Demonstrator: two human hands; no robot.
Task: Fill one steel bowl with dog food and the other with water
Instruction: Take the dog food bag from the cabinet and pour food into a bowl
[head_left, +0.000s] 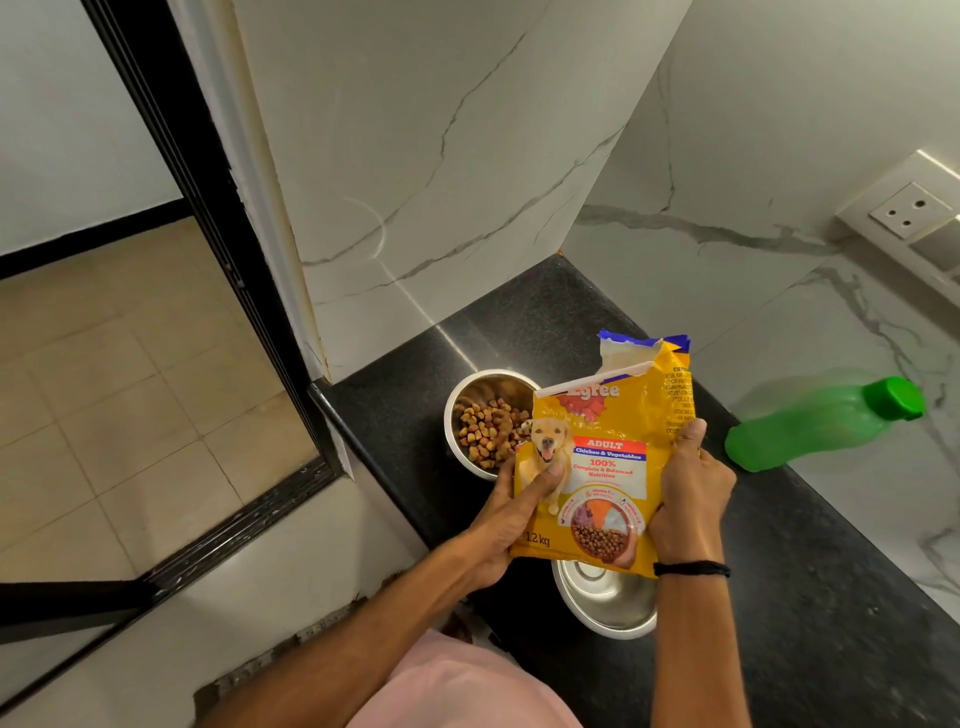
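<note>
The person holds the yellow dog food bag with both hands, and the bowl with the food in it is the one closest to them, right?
Not quite. The head view shows the kibble in the far bowl; the near bowl looks empty. Both hands do hold the bag.

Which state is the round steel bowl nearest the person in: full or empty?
Empty: the nearer steel bowl shows bare shiny metal inside, though the yellow dog food bag hides part of it.

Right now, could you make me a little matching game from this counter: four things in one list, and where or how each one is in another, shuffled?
Things:
1. far steel bowl
2. near steel bowl
3. green bottle
4. dog food bag

States:
A. lying on its side
B. held in both hands
C. holds kibble
D. partly hidden under the bag, no food visible

Pairs: 1-C, 2-D, 3-A, 4-B
</note>
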